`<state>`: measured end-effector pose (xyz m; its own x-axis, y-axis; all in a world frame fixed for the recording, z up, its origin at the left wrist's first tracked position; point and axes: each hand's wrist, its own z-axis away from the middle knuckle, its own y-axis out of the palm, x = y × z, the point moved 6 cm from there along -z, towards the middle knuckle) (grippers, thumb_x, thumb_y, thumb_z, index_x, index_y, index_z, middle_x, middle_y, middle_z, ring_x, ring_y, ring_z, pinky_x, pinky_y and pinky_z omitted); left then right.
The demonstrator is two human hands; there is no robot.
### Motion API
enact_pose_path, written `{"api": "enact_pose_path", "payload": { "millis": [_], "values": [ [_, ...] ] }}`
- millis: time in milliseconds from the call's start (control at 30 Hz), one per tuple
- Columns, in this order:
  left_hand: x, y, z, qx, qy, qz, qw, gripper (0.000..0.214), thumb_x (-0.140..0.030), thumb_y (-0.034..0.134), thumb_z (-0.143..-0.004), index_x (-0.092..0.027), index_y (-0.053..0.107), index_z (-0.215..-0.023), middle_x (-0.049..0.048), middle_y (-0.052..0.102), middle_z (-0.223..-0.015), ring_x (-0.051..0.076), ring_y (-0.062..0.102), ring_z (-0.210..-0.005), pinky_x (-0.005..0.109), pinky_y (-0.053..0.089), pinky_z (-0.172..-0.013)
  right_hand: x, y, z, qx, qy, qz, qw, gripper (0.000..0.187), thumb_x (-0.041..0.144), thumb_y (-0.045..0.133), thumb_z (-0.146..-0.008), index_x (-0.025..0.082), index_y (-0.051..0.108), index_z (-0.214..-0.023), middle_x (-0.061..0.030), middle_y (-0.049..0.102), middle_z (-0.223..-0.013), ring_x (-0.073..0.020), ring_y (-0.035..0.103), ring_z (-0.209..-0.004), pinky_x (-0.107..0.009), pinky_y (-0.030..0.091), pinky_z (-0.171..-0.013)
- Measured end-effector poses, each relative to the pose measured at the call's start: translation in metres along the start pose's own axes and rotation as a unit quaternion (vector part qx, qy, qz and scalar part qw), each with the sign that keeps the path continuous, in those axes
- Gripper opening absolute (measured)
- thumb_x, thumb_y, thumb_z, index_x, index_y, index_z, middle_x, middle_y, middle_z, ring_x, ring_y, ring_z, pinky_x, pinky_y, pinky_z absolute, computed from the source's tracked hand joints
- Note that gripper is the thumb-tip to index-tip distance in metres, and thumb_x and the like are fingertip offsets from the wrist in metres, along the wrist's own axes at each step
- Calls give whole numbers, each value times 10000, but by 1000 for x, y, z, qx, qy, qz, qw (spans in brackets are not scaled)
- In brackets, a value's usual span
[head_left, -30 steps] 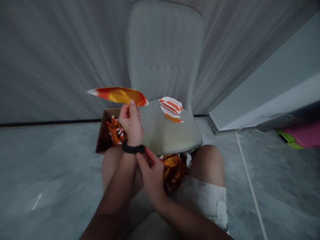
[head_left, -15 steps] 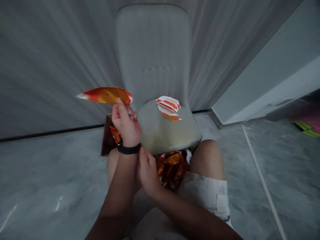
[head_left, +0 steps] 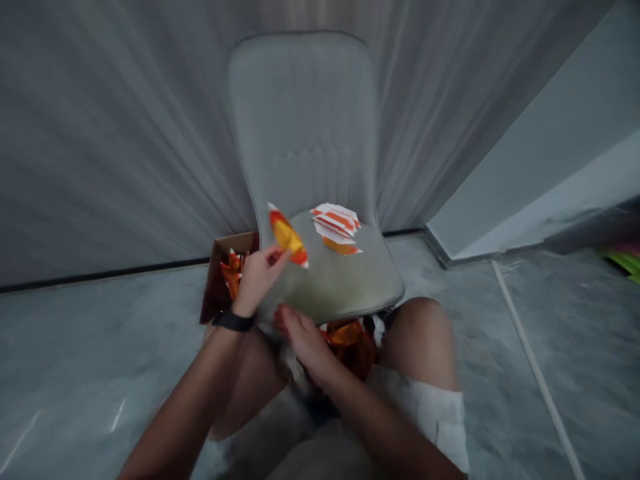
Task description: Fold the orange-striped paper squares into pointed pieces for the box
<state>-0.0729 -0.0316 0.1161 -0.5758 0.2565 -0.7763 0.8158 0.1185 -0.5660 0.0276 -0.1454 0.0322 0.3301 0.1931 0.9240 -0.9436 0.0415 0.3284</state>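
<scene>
My left hand (head_left: 263, 273), with a dark band on its wrist, pinches a shiny orange-and-red foil piece (head_left: 286, 235) with white tips. It holds the piece tilted above the left side of the chair seat (head_left: 310, 287). My right hand (head_left: 306, 337) is by the seat's front edge, its fingers stretched out and slightly blurred; nothing shows in it. On the seat lies an overlapping stack of white-and-orange pieces (head_left: 336, 225), with an orange face showing at its near end.
A cardboard box (head_left: 213, 277) holding similar orange pieces (head_left: 231, 273) stands left of the chair. More crumpled orange foil (head_left: 350, 340) is under the seat's front edge, between my knees. A grey wall (head_left: 125, 133) rises behind the chair; green items (head_left: 625, 261) lie far right.
My left hand has moved right and down, turning the foil piece from level to a slant over the seat. The right hand has come away from the left wrist.
</scene>
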Motion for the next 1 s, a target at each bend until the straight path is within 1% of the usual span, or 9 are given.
{"api": "enact_pose_path", "payload": {
  "millis": [67, 167, 233, 400, 500, 600, 700, 833, 1000],
  "values": [
    [20, 4, 10, 101, -8, -57, 993, 372, -474, 599, -885, -154, 657, -704, -29, 552, -598, 108, 444, -571, 224, 295, -551, 1, -26, -13, -27, 8, 62, 998, 501, 629, 578, -849, 187, 765, -993, -81, 778, -934, -252, 722, -847, -387, 576, -802],
    [38, 13, 26, 188, -28, -54, 980, 442, -520, 520, -926, -153, 664, -727, -26, 553, -604, 118, 449, -583, 232, 292, -559, 23, -66, -36, -130, -39, 184, 973, 565, 572, 617, -839, 148, 699, -1203, -125, 754, -1099, -264, 705, -981, -388, 548, -881],
    [43, 24, 33, 232, -29, -25, 972, 459, -543, 496, -937, -156, 680, -774, -16, 589, -654, 128, 470, -611, 236, 304, -571, 37, -74, -56, -110, -60, 257, 958, 593, 559, 659, -813, 124, 696, -1214, -143, 758, -1086, -273, 708, -965, -390, 543, -874],
    [49, 51, 32, 310, 7, 0, 951, 496, -596, 496, -929, -160, 681, -782, -4, 624, -671, 135, 491, -604, 245, 296, -572, 49, -65, -94, -2, -99, 337, 936, 383, 479, 600, -872, 172, 770, -1026, -95, 785, -1026, -247, 724, -917, -348, 536, -841],
    [48, 55, 26, 297, 29, -48, 953, 514, -618, 479, -938, -171, 699, -814, 18, 651, -680, 153, 536, -608, 259, 292, -582, 50, -70, -101, -11, -115, 365, 924, 395, 457, 542, -901, 160, 774, -1020, -92, 789, -1006, -233, 724, -882, -334, 532, -830],
    [35, 46, 21, 221, 45, -164, 960, 520, -609, 431, -967, -174, 713, -919, 90, 708, -802, 199, 613, -676, 288, 311, -605, 51, -84, -100, -51, -136, 383, 912, 420, 472, 538, -899, 151, 770, -1041, -95, 788, -999, -241, 720, -889, -338, 533, -826],
    [15, 38, 24, 161, 56, -261, 950, 556, -594, 337, -1002, -161, 688, -1003, 146, 721, -939, 241, 663, -763, 311, 337, -621, 51, -96, -95, -75, -146, 399, 902, 416, 470, 539, -897, 152, 775, -1025, -92, 789, -975, -248, 719, -866, -340, 532, -811],
    [1, 39, 30, 160, 66, -293, 940, 532, -587, 321, -1009, -176, 656, -1056, 126, 726, -959, 251, 681, -806, 320, 366, -634, 48, -102, -84, -79, -144, 393, 905, 417, 475, 549, -894, 151, 783, -1012, -90, 790, -963, -254, 720, -863, -343, 533, -812],
    [7, 46, 29, 174, 61, -253, 950, 446, -470, 314, -1043, -209, 669, -969, 85, 744, -963, 218, 685, -851, 313, 383, -671, 46, -98, -70, -58, -135, 382, 912, 406, 468, 555, -894, 158, 781, -1026, -87, 790, -961, -245, 720, -848, -331, 541, -791]
  ]
}}
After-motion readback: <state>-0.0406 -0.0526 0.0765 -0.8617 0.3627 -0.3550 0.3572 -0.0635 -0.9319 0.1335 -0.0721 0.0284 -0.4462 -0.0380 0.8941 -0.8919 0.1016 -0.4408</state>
